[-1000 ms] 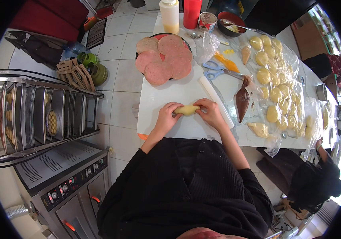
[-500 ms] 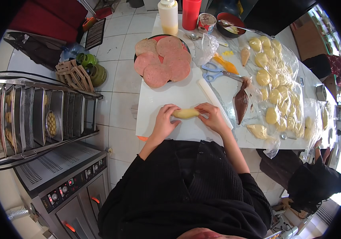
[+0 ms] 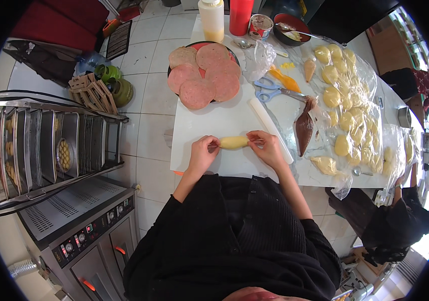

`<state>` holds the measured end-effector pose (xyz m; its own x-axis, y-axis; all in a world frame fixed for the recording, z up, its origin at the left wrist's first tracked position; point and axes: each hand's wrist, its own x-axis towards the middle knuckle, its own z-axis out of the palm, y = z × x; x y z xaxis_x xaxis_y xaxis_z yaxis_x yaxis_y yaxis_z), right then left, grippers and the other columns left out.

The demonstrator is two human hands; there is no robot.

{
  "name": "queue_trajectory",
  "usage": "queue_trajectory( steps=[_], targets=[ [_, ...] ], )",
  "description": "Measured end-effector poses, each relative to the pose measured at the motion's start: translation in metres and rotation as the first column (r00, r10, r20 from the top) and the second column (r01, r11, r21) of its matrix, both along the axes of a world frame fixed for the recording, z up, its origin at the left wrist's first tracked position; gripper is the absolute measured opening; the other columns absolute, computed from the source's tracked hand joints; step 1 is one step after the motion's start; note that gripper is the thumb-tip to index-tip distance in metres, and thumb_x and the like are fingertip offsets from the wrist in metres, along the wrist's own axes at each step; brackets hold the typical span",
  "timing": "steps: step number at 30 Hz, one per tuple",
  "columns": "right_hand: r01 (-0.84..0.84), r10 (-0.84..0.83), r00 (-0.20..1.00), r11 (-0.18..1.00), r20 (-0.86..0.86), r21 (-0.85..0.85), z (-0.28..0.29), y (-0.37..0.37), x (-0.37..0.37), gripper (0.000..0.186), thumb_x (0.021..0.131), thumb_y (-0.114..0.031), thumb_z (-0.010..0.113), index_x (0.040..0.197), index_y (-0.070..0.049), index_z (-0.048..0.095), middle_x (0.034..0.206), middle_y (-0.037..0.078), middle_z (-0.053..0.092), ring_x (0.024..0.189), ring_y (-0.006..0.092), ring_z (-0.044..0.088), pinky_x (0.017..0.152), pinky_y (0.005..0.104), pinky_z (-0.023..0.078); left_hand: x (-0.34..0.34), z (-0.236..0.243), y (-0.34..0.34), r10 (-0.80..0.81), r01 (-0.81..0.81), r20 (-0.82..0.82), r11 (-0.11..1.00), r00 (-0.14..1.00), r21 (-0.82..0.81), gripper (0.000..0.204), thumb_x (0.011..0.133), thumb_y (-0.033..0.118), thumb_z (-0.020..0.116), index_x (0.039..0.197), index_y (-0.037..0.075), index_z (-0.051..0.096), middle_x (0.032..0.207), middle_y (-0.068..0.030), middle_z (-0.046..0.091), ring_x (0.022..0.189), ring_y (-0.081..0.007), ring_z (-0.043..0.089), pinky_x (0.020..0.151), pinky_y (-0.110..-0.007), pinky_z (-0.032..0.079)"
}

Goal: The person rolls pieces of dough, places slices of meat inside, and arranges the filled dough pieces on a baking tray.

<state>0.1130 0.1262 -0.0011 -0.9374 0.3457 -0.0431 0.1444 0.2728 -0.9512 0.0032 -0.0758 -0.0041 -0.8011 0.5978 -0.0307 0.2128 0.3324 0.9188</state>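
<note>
A pale yellow, elongated dough roll (image 3: 233,142) lies crosswise on the white board (image 3: 189,120) before me. My left hand (image 3: 204,150) pinches its left end with curled fingers, and my right hand (image 3: 263,148) grips the right end between thumb and fingers. Just right of the board's middle, a white rolling pin (image 3: 269,128) lies diagonally. Above, a red and black plate (image 3: 205,44) holds several pink meat slices (image 3: 197,93). To the right are blue-handled scissors (image 3: 264,93) and a bag of brown filling (image 3: 304,130).
Plastic-covered dough balls (image 3: 342,145) fill the table's right side. Bottles (image 3: 212,20), a tin (image 3: 260,27) and a bowl (image 3: 292,37) stand at the back. A tray rack (image 3: 49,145) and steel oven (image 3: 79,215) are left. A co-worker (image 3: 390,220) in black is at right.
The dough roll looks longer and slimmer than a second ago. My left hand has moved a little left and down, drawing slightly apart from my right. The co-worker's arms have shifted.
</note>
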Motion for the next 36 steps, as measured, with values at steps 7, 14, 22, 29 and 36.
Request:
queue_trajectory(
  steps=[7,14,22,29,36],
  targets=[
    [0.068,-0.07,0.997,0.986,0.013,0.15,0.004,-0.001,-0.003,0.016,0.078,0.005,0.064,0.094,0.003,0.065,0.09,0.013,0.068,0.08,0.02,0.068,0.074,0.0297,0.056,-0.004,0.007,0.001,-0.043,0.041,-0.041,0.998,0.998,-0.042,0.025,0.067,-0.013,0.068,0.086,-0.001,0.057,0.09,-0.0078,0.057,0.081,-0.0178,0.064,0.074,-0.028,0.058],
    [0.067,-0.071,0.997,0.992,0.031,0.104,0.003,-0.005,-0.003,0.021,0.077,0.008,0.059,0.096,0.003,0.065,0.092,0.013,0.066,0.084,0.0212,0.068,0.075,0.03,0.056,-0.005,0.006,0.006,-0.085,0.077,-0.081,0.993,0.993,-0.091,0.032,0.066,-0.01,0.071,0.092,0.0,0.056,0.091,-0.008,0.057,0.081,-0.0178,0.063,0.072,-0.029,0.058],
    [-0.035,0.03,0.999,0.98,0.027,0.196,0.021,-0.015,-0.009,0.031,0.071,0.007,0.06,0.101,0.002,0.063,0.095,0.016,0.064,0.094,0.0315,0.062,0.085,0.0361,0.05,-0.006,0.016,0.013,-0.205,0.187,-0.225,0.977,0.953,-0.1,0.04,0.064,-0.005,0.073,0.1,0.005,0.057,0.098,-0.0105,0.061,0.081,-0.0271,0.063,0.073,-0.036,0.052],
    [-0.148,0.169,0.984,0.95,-0.054,0.275,0.01,-0.006,-0.013,0.031,0.07,0.003,0.066,0.101,0.001,0.063,0.091,0.015,0.066,0.082,0.0292,0.063,0.074,0.0365,0.051,-0.009,0.019,0.016,-0.272,0.23,-0.335,0.96,0.902,-0.16,0.04,0.068,0.006,0.075,0.104,0.004,0.058,0.082,-0.008,0.067,0.072,-0.025,0.063,0.069,-0.034,0.051],
    [-0.024,0.15,0.912,0.949,0.383,-0.315,0.046,0.007,-0.021,0.026,0.081,-0.013,0.067,0.102,0.001,0.061,0.067,0.014,0.065,0.06,0.0256,0.063,0.056,0.0311,0.048,-0.029,0.041,0.019,-0.104,0.175,0.549,0.981,0.83,-0.079,0.028,0.086,0.026,0.066,0.102,0.006,0.056,0.067,-0.0077,0.067,0.057,-0.0105,0.062,0.047,-0.023,0.046]
  ],
)
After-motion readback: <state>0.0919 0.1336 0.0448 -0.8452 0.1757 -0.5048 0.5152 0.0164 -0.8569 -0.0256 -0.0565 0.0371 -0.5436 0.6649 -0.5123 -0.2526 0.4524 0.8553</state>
